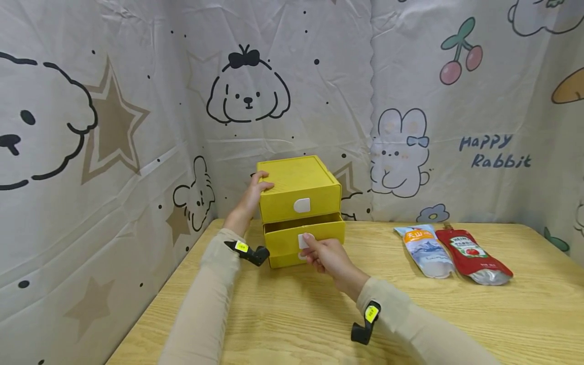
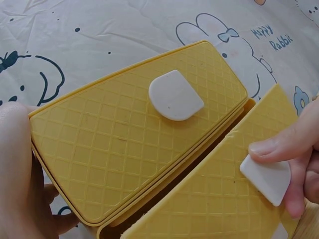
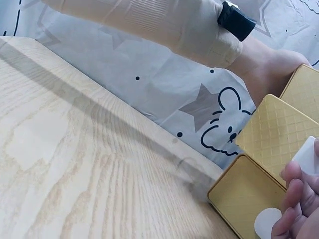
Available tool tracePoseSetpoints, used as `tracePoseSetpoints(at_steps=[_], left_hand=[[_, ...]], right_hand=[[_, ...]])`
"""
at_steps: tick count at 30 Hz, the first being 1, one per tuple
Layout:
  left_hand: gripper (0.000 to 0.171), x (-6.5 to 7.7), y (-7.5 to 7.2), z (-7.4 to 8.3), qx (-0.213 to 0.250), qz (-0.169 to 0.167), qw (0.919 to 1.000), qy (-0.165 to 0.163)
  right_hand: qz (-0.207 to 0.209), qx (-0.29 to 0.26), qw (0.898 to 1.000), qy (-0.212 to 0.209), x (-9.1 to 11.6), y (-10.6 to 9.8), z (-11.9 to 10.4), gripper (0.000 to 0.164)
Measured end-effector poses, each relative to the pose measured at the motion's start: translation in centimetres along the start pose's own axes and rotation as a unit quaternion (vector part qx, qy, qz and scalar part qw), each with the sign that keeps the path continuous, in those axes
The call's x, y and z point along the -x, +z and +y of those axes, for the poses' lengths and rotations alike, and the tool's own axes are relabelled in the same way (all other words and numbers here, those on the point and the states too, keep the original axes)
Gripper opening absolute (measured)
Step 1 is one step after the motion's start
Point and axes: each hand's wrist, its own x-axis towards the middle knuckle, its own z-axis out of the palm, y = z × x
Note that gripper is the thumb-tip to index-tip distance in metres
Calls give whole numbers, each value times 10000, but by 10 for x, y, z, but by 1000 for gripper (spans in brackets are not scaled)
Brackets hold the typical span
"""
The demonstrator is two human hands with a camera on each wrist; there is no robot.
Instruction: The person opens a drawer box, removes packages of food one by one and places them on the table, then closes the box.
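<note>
A yellow drawer box (image 1: 298, 172) with three stacked drawers stands on the table. Its middle drawer (image 1: 278, 241) is pulled partly out, leaving a dark gap along its upper edge. My right hand (image 1: 330, 258) pinches that drawer's white pull tab (image 2: 266, 179), thumb on the upper face. My left hand (image 1: 251, 197) rests against the box's upper left side, with digits over the top edge. The top drawer (image 2: 114, 134) is closed, with a white tab (image 2: 174, 97) on its front. The bottom drawer (image 3: 244, 194) has a white tab (image 3: 267, 221) close under my right fingers.
To the right lie a blue-and-white pouch (image 1: 426, 251) and a red Heinz pouch (image 1: 474, 256), side by side on the wooden table (image 1: 292, 314). A printed cloth (image 1: 315, 101) hangs behind the box and along the left side.
</note>
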Motion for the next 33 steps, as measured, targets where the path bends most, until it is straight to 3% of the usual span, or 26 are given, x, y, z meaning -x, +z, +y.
tracePoseSetpoints(at_steps=[17, 33], left_hand=[[56, 0, -1, 0, -28, -35, 10000, 30], [57, -1, -4, 1, -149, -127, 9998, 76]], right_hand=[[154, -57, 9998, -145, -16, 3, 0, 54], [111, 290, 9994, -162, -31, 4, -5, 54]])
